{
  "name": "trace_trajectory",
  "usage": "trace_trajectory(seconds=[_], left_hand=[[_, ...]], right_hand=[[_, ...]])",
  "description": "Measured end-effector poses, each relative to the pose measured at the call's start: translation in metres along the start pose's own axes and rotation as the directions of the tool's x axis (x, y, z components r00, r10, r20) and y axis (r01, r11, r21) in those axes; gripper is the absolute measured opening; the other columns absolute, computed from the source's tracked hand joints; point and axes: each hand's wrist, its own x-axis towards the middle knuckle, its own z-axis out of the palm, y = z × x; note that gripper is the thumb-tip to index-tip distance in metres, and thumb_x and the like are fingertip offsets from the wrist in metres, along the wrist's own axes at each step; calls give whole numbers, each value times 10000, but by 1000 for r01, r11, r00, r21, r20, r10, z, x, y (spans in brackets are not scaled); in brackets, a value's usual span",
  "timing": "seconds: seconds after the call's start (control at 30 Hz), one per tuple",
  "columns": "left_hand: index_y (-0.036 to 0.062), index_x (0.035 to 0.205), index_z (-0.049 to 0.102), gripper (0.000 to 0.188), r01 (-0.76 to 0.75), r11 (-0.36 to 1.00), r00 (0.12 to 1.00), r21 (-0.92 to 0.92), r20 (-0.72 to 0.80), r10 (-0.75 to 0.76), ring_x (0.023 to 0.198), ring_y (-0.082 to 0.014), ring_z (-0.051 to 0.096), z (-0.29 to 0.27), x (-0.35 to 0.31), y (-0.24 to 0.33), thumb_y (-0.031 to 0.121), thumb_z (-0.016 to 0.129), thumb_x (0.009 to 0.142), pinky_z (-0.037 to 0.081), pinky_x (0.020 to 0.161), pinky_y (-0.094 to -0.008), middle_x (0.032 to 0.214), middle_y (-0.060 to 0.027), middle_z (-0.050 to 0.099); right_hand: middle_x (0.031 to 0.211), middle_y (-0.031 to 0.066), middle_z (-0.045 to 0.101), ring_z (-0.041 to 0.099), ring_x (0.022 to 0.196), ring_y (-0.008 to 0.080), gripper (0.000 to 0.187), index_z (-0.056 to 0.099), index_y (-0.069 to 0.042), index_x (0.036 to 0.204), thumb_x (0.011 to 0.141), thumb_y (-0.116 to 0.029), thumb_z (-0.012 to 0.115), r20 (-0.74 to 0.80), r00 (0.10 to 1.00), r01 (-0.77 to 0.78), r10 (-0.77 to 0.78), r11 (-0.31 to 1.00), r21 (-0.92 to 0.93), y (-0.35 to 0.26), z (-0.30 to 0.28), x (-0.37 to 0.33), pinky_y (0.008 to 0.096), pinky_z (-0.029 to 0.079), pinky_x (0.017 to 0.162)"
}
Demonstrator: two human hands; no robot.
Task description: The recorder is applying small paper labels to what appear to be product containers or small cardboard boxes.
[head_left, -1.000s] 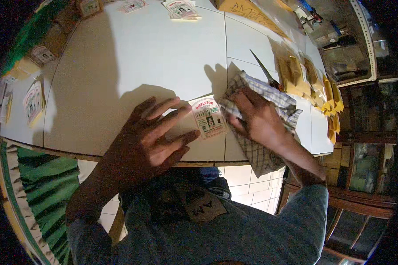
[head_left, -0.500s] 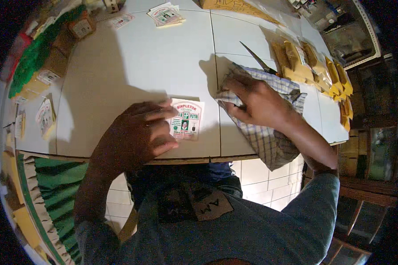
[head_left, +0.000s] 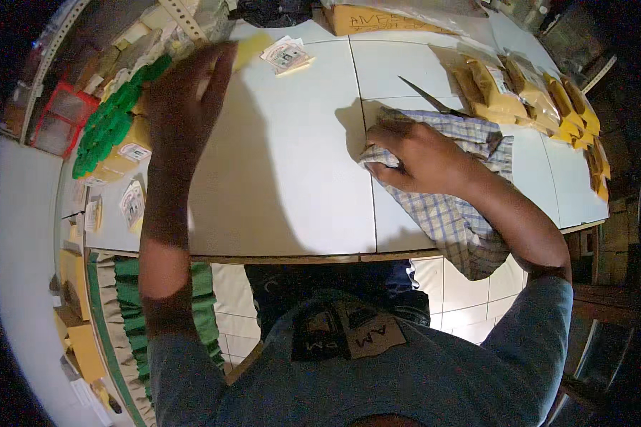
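My left hand [head_left: 196, 89] is raised over the far left of the white tabletop, blurred by motion. At its fingertips is a blurred yellowish paper label [head_left: 253, 47], which it seems to pinch. Just right of that lies a small pile of printed paper labels [head_left: 287, 55] with yellow edges. My right hand [head_left: 421, 158] rests on a crumpled checked cloth [head_left: 470, 220], its fingers closed on a fold. The cloth hangs over the table's near edge. Beyond it lies a pair of scissors [head_left: 429, 98], blades pointing far left and handles hidden.
Filled yellow-brown packets [head_left: 491, 92] line the right side of the white table [head_left: 313, 156]. A brown cardboard piece [head_left: 384, 21] with handwriting lies at the back. On the left are green bundles [head_left: 114, 132] on brown packs, a red basket [head_left: 60, 121] and more labels [head_left: 132, 204].
My left hand has moved from the near middle to the far left, and the label beside it has left that spot. My right hand still grips the cloth. The whole view has shifted.
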Motion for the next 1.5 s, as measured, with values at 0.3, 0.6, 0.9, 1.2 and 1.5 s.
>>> trace_trajectory(seconds=[0.3,0.6,0.9,1.2,1.5], left_hand=[[31,1150,642,307,-140,989,943,-51,297,148,1020,-290,664,102,-37,-63,250,594,941,512,908,-396,1075,-170,691],[61,1131,679,274,412,904,755,111,514,-407,1054,-239,651,-113,-103,-86,189,683,888,481,941,-359,1158,-118,685],[-7,1105,653,336,826,554,537,-103,443,-718,996,-157,624,-175,-205,-192,187,757,851,511,846,-280,1016,-62,668],[42,977,690,207,682,729,696,-57,357,-623,767,-95,576,-174,-217,-235,102,783,803,479,705,-253,834,4,633],[43,985,655,210,830,528,555,-182,371,-745,822,-116,593,-170,-155,-175,137,756,826,486,727,-249,883,-14,656]], right_hand=[[1010,243,614,617,923,422,343,561,-1,1093,856,-227,664,-9,999,43,-43,999,3,-3,9,1,468,510,832],[1150,242,605,569,1105,415,391,581,-13,1151,870,-276,651,117,977,-176,179,984,-34,-5,-1,-6,475,458,985],[1077,229,605,598,1005,422,301,564,1,1050,823,-156,685,59,991,-127,118,976,178,-4,2,2,457,483,892],[1039,238,609,603,976,430,346,551,19,1067,834,-200,685,75,988,-146,137,980,137,-8,4,3,464,489,862],[1026,224,623,608,975,422,340,566,10,1068,830,-198,689,87,985,-156,146,979,129,-3,1,4,466,494,855]])
